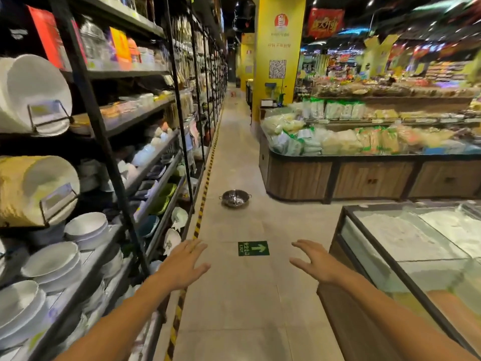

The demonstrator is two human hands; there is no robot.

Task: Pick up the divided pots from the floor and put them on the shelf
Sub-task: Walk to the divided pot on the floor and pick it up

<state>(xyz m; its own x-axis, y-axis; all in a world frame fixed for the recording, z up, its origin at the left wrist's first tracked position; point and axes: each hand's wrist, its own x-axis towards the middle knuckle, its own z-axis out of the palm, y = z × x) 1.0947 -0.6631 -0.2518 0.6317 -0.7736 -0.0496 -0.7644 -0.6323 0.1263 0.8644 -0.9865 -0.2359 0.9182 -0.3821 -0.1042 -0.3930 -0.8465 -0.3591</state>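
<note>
"So where is the pot (235,198)?"

"Down on the floor (234,295) in the aisle, well ahead of the person. It sits near the yellow and black tape line (201,207) by the shelf (114,162) with the plates and bowls."

"Are the hands holding anything?"

"No. The left hand (182,264) is spread wide and flat, with nothing in it. The right hand (316,261) is spread wide too, and it holds nothing. Both are out in front, far from the pot."

"Will it be hard to lift?"

"I don't think so. It looks like shiny metal, so it should be stiff and not break. It may be a bit slippery. It looks empty, so I guess it is light."

"Where should they grab it?"

"It has two little ear handles, one on each side. I would take one in each hand."
</note>
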